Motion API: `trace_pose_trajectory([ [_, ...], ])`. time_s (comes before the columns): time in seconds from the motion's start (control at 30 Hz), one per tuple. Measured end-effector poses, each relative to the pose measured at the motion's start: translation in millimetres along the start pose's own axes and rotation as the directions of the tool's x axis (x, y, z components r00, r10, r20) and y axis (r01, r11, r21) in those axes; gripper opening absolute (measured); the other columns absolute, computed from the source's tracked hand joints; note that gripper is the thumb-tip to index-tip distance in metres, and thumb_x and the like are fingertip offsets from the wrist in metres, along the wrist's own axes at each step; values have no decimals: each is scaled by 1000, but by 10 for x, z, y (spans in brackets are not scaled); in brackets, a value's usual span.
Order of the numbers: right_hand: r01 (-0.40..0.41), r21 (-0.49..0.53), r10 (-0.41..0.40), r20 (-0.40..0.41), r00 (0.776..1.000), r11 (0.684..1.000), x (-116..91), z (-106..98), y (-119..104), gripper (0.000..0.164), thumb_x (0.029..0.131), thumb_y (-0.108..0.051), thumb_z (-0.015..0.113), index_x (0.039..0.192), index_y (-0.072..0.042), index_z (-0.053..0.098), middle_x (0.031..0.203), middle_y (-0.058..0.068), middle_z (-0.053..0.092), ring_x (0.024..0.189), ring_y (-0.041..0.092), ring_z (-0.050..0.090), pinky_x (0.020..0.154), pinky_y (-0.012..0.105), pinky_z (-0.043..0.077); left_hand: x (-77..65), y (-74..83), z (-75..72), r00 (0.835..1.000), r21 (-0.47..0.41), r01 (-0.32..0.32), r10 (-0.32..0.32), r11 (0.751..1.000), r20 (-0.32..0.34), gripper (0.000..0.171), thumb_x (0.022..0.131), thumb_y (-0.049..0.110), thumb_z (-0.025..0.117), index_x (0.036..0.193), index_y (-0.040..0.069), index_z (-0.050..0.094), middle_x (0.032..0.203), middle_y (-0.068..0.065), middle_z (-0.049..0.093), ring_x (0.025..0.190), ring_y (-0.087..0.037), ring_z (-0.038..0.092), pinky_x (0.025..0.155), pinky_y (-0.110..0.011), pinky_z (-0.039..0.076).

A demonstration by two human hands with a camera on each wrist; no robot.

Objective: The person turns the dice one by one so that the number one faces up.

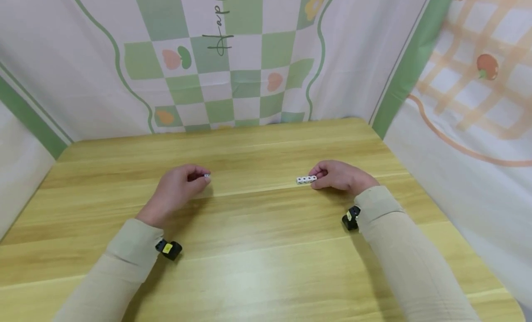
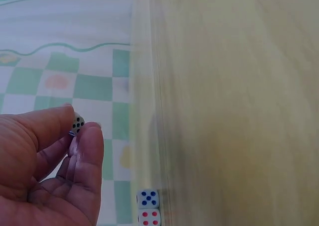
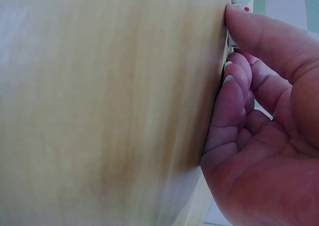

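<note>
Between thumb and fingertips, my left hand (image 1: 176, 188) pinches a small white die (image 2: 78, 123), held up off the table in the left wrist view. A short row of white dice (image 1: 305, 179) lies on the wooden table (image 1: 249, 229) to its right. My right hand (image 1: 341, 176) grips the right end of that row, thumb on the near side and fingers behind. Its fingers rest low against the tabletop in the right wrist view. Blue and red pips show on the row's dice (image 2: 148, 199), while black pips show on the left hand's die. The gripped end is partly hidden.
A patterned cloth (image 1: 245, 58) with green checks hangs behind the table's far edge. Another cloth (image 1: 478, 95) hangs along the right side. Black wrist cameras (image 1: 169, 249) are strapped at both sleeve cuffs. Bare wood lies between the two hands.
</note>
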State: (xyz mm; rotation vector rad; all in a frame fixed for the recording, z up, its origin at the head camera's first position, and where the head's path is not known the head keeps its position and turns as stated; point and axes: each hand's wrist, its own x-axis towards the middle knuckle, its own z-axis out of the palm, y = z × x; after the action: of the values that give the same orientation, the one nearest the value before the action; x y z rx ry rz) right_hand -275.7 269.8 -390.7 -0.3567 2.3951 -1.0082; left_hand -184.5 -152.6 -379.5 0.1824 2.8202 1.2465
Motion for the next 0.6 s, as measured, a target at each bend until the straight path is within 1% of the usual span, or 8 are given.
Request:
trace_pose_trajectory([
  [0.1,1,-4,-1,1,1000,1000,-7,-1,-9,32,96,-14,74,123,2,62,108,8,64,94,20,52,88,32,43,12,4,-24,1000,27,16,-15,1000,-11,31,105,30,61,125,8,70,112,-7,72,100,-23,65,87,-38,53],
  [0.2,5,-3,-5,3,1000,1000,-16,-8,-14,33,97,-14,74,123,2,62,108,8,64,95,20,53,88,32,43,24,4,-34,999,64,17,-15,998,-28,30,105,28,61,124,8,70,110,-8,72,97,-23,64,84,-37,52],
  [0.4,8,-4,-8,1,1000,1000,-25,-20,-2,34,96,-14,74,122,2,62,106,8,62,92,20,52,86,32,42,38,-8,-56,998,145,-1,9,989,-57,28,106,22,60,125,4,70,110,-10,72,94,-24,63,80,-38,52],
  [0.6,14,-12,-14,-2,1000,1000,-18,-21,10,35,96,-14,75,123,3,61,106,7,63,92,19,52,86,31,43,52,-19,-64,997,223,-19,34,975,-65,24,105,17,62,122,3,71,111,-13,73,95,-26,65,82,-42,54],
])
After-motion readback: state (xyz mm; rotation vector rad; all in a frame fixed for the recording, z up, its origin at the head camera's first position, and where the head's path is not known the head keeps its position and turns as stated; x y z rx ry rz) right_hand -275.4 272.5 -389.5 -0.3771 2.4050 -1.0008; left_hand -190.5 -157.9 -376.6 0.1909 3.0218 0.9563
